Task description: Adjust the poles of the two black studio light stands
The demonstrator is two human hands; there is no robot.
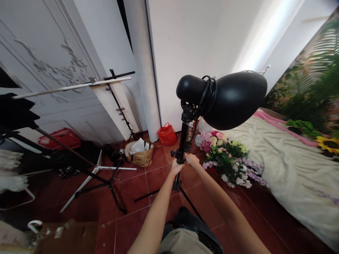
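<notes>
A black studio lamp (235, 100) with a large rounded reflector and a coiled cable sits on top of a black light stand (183, 139). My left hand (177, 166) is wrapped round the stand's column, just under a clamp knob. Close beside it, slightly higher and to the right, my right hand (191, 159) has its fingers closed at the same column. The stand is upright, its dark legs spread on the red tiles below my hands.
Artificial flowers (222, 151) and a fabric-covered platform (278, 158) are on the right. On the left are a woven bag (143, 157), a red bag (167, 134), a white-legged stand (90, 183) and a horizontal pole (66, 88). A white wall rises ahead.
</notes>
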